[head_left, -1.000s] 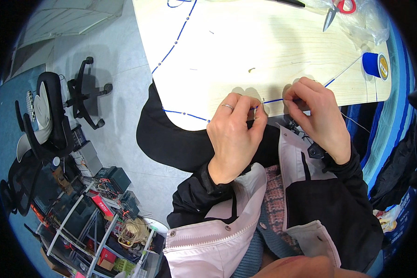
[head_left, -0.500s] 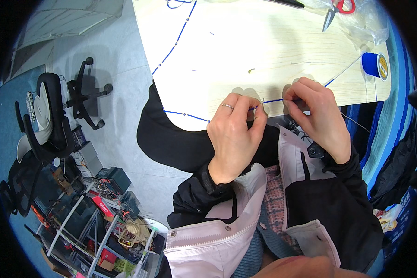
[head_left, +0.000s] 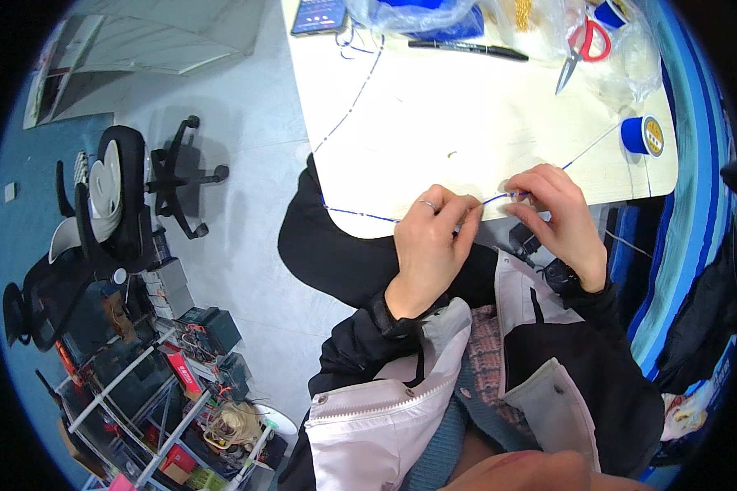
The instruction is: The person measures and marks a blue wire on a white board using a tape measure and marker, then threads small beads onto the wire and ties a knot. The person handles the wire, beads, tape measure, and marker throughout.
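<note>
A blue beaded cord [head_left: 360, 215] runs along the near edge of the table, with small beads spaced along it. My left hand [head_left: 430, 250] pinches it between thumb and fingertips; a ring sits on one finger. Just to the right, my right hand [head_left: 563, 219] has thumb and index finger around the same cord, beside a small pale bead or knot [head_left: 516, 195]. A short blue stretch spans the gap between both hands. Beyond my right hand, the thin line leads up to a blue spool [head_left: 633, 137] on the table's right side.
Across the tabletop [head_left: 418, 114] lie a black pen [head_left: 467, 50], red-handled scissors [head_left: 581, 56], a phone [head_left: 318, 16] and clear plastic bags [head_left: 536, 29]. An office chair [head_left: 106, 196] stands at left, near a cluttered metal rack [head_left: 123, 380]. Blue striped fabric [head_left: 678, 172] hangs at right.
The view has shifted, bringing the phone, whole pen and bags into sight. The pale bead or knot, earlier by my left fingertips, now shows at my right fingertips.
</note>
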The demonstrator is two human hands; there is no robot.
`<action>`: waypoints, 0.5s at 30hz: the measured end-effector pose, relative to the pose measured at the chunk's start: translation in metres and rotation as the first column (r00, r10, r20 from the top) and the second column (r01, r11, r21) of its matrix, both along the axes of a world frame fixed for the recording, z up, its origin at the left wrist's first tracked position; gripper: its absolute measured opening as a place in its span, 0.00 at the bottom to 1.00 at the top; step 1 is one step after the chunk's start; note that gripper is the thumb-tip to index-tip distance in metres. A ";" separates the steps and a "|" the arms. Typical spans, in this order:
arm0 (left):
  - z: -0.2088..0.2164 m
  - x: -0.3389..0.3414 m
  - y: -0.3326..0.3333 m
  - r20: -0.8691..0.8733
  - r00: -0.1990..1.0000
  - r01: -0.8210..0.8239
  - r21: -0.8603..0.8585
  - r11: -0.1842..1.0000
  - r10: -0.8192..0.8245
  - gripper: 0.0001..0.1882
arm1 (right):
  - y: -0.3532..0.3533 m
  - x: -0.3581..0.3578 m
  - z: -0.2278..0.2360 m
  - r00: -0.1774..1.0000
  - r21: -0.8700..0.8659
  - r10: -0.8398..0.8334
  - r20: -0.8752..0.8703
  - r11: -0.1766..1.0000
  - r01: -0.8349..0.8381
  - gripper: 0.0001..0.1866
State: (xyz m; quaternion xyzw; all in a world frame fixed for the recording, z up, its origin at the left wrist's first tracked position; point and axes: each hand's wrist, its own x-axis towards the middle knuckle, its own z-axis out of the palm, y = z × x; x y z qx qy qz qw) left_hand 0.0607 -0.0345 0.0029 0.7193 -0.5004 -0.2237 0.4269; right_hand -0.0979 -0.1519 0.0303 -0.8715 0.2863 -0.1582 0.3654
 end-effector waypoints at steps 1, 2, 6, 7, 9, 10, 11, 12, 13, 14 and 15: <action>0.001 0.000 0.000 -0.011 1.000 0.025 -0.018 1.000 -0.025 0.04 | 0.001 0.000 0.001 1.000 -0.042 -0.005 0.017 0.999 0.006 0.15; 0.001 0.001 0.001 0.008 1.000 0.026 -0.027 0.999 -0.026 0.04 | 0.002 0.001 0.000 1.000 -0.028 -0.006 0.019 1.000 0.006 0.21; 0.002 0.001 0.001 0.001 0.996 0.086 -0.070 0.994 -0.086 0.07 | -0.001 0.003 -0.011 0.993 -0.108 0.113 0.040 0.988 -0.108 0.21; 0.002 0.001 0.000 -0.002 0.995 0.095 -0.093 0.991 -0.096 0.08 | -0.002 0.002 -0.013 0.989 -0.072 0.147 0.024 0.987 -0.145 0.20; 0.004 0.000 0.002 -0.004 0.993 0.114 -0.091 0.989 -0.115 0.10 | -0.001 0.002 -0.017 0.985 -0.187 0.161 0.057 0.971 -0.148 0.19; 0.005 0.000 0.001 0.054 0.992 0.120 -0.125 0.985 -0.114 0.09 | 0.000 0.003 -0.019 0.987 -0.191 0.152 0.055 0.972 -0.139 0.18; 0.005 0.000 0.000 0.114 0.988 0.124 -0.153 0.980 -0.107 0.09 | 0.001 0.004 -0.019 0.988 -0.195 0.144 0.054 0.972 -0.131 0.17; 0.006 -0.001 0.002 0.111 0.989 0.115 -0.137 0.984 -0.100 0.08 | 0.002 0.003 -0.019 0.991 -0.172 0.131 0.016 0.977 -0.126 0.16; 0.006 -0.001 0.003 0.111 0.990 0.101 -0.127 0.987 -0.087 0.08 | 0.004 0.002 -0.017 0.989 -0.213 0.109 0.096 0.973 -0.086 0.15; 0.006 -0.002 0.004 0.110 0.992 0.081 -0.114 0.990 -0.069 0.08 | 0.006 0.001 -0.016 0.987 -0.228 0.083 0.137 0.972 -0.050 0.14; 0.007 -0.002 0.007 0.107 0.993 0.057 -0.101 0.993 -0.046 0.08 | 0.008 -0.002 -0.014 0.983 -0.236 0.068 0.168 0.971 -0.027 0.13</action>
